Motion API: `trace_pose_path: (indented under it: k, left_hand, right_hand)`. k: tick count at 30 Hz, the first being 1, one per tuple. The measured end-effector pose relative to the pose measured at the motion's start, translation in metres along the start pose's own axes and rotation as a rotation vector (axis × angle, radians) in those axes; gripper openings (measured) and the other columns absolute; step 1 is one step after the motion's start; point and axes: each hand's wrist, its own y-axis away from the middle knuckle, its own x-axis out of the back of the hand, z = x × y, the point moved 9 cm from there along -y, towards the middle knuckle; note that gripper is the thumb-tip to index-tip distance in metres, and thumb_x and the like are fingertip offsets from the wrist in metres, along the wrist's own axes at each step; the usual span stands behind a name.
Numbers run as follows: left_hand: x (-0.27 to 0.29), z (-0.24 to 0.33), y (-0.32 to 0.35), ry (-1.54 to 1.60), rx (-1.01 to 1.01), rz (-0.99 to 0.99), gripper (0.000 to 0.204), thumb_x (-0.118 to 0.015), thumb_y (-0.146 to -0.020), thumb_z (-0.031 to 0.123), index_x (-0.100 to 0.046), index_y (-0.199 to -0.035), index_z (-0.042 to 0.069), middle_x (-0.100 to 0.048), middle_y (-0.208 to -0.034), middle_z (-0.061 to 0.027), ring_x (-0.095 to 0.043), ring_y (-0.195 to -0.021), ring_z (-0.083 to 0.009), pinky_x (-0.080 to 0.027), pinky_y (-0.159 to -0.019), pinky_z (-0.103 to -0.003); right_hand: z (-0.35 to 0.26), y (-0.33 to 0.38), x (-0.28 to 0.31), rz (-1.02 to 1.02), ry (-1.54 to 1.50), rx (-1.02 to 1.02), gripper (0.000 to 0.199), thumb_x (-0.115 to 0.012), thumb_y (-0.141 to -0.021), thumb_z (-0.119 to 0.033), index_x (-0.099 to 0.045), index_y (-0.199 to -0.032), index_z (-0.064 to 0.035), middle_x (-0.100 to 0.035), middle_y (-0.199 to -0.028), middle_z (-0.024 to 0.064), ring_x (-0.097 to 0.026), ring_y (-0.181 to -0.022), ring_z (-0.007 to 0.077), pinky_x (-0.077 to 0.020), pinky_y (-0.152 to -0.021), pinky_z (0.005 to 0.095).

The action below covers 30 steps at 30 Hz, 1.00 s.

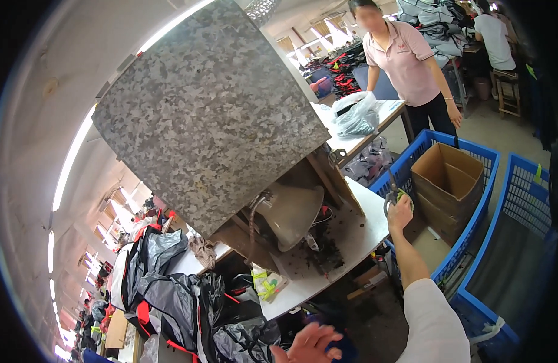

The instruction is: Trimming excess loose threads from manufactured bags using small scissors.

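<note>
Head view, tilted hard, and the right hand (400,213) is out at full reach past the edge of the white worktable (357,233), fingers curled shut around a pair of scissors (391,192). The dark blades poke up out of the fist, and a bit of yellow-green shows against the knuckles. That hand hangs just over the rim of a blue plastic crate (472,230), with an open cardboard box (448,181) sitting inside it, just beside the fist. Down at the bottom edge, the left hand (309,346) comes in loose, fingers spread, gripping nothing, close above a heap of grey and black garments (188,302). On the table sits a grey lamp shade (291,213) amid dark scraps. Across the table a person in a pink shirt (403,57) has a hand on a clear plastic bag (356,115).
</note>
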Motion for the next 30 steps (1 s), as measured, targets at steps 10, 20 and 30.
trace_pose_path:
  k: [10, 20, 30]
  left_hand:
    - [-0.149, -0.014, -0.089, 0.269, 0.280, -0.670, 0.097, -0.032, -0.082, 0.075, -0.010, -0.147, 0.005, -0.016, -0.148, -0.0237, -0.026, -0.132, -0.0405, -0.051, -0.074, -0.037]
    - [-0.152, -0.006, -0.090, 0.249, 0.282, -0.733, 0.102, -0.037, -0.078, 0.077, -0.006, -0.148, 0.009, -0.017, -0.147, -0.0227, -0.025, -0.132, -0.0402, -0.050, -0.073, -0.036]
    - [-0.154, -0.007, -0.088, 0.241, 0.262, -0.776, 0.101, -0.038, -0.079, 0.076, -0.007, -0.148, 0.009, -0.018, -0.147, -0.0208, -0.024, -0.133, -0.0390, -0.050, -0.077, -0.038]
  right_hand:
    - [0.006, 0.000, 0.001, 0.050, -0.019, 0.028, 0.029, -0.062, -0.080, -0.030, -0.048, -0.088, -0.0064, -0.057, -0.089, 0.0125, -0.059, -0.084, 0.0326, -0.0486, -0.065, 0.0447]
    - [0.004, -0.002, -0.003, 0.003, -0.015, 0.003, 0.028, -0.059, -0.082, -0.032, -0.049, -0.089, -0.0062, -0.058, -0.090, 0.0132, -0.059, -0.086, 0.0336, -0.0484, -0.065, 0.0451]
    - [0.004, -0.002, 0.001, 0.009, -0.015, 0.008, 0.026, -0.059, -0.081, -0.028, -0.048, -0.091, -0.0063, -0.057, -0.091, 0.0130, -0.059, -0.086, 0.0337, -0.0480, -0.066, 0.0460]
